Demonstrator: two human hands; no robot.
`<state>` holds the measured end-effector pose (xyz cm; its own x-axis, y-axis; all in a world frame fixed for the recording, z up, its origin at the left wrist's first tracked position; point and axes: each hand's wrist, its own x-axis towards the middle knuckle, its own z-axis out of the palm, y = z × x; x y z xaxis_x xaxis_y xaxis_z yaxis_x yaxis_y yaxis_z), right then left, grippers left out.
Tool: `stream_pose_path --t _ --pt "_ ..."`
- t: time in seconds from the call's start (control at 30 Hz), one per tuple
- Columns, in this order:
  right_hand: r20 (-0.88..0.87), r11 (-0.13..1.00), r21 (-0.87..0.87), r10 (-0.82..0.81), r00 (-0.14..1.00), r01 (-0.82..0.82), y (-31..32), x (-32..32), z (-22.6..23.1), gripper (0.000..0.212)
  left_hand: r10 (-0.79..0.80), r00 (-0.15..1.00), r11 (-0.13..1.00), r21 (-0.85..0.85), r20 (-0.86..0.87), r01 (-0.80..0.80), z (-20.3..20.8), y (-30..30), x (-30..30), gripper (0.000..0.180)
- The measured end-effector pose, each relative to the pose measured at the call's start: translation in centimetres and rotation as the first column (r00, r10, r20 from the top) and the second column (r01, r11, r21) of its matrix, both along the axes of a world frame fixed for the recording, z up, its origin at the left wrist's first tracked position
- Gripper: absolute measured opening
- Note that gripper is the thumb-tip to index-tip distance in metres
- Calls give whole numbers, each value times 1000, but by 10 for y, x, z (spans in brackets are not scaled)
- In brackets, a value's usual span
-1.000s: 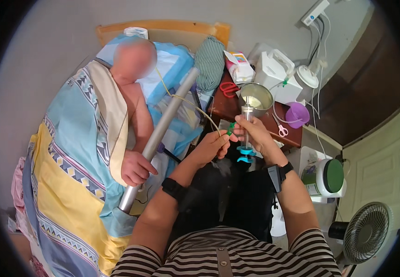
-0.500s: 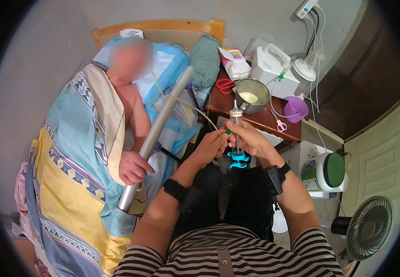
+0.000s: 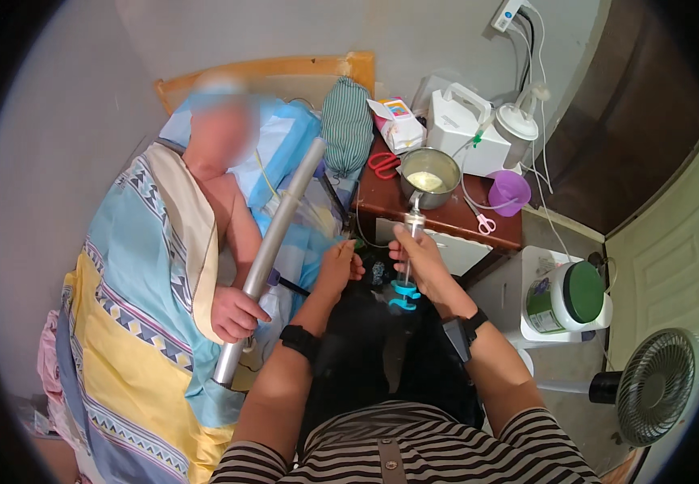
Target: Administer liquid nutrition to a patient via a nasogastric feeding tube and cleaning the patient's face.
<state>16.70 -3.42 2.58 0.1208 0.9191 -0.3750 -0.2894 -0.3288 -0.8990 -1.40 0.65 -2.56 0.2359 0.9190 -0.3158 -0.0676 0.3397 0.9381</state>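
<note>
In my right hand [image 3: 419, 254] is a large clear feeding syringe [image 3: 409, 266], nozzle up, with bright blue finger grips at its lower end. Its nozzle rises in front of a steel pot [image 3: 430, 173] with pale yellowish contents. My left hand [image 3: 339, 268] is closed beside the bed rail, fingers curled. A thin yellowish feeding tube [image 3: 264, 171] runs from the face of the person in bed, passes behind the rail and leads toward that hand; its end is hidden. That person's hand [image 3: 237, 313] rests on the silver rail [image 3: 273, 242].
Red-handled scissors [image 3: 382, 165], pink-handled scissors [image 3: 486, 224], a purple cup [image 3: 509, 194] and a white machine [image 3: 466, 133] with tubing occupy the brown bedside table [image 3: 374, 194]. A green-lidded tub [image 3: 563, 298] and a fan [image 3: 657, 387] are at right.
My hands have come apart: the left moved left toward the rail, and the syringe stays in my right. The tube no longer stretches across the rail to the syringe.
</note>
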Motion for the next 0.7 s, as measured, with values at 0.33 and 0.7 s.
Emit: stream_pose_path --t 0.33,0.7 --pt "-109 993 -96 -84 990 74 -62 49 -33 31 395 853 900 331 -340 -285 -21 -7 -6 71" --pt "-187 997 -22 -74 979 71 -91 91 -40 24 627 620 664 739 -473 -108 41 -34 19 79"
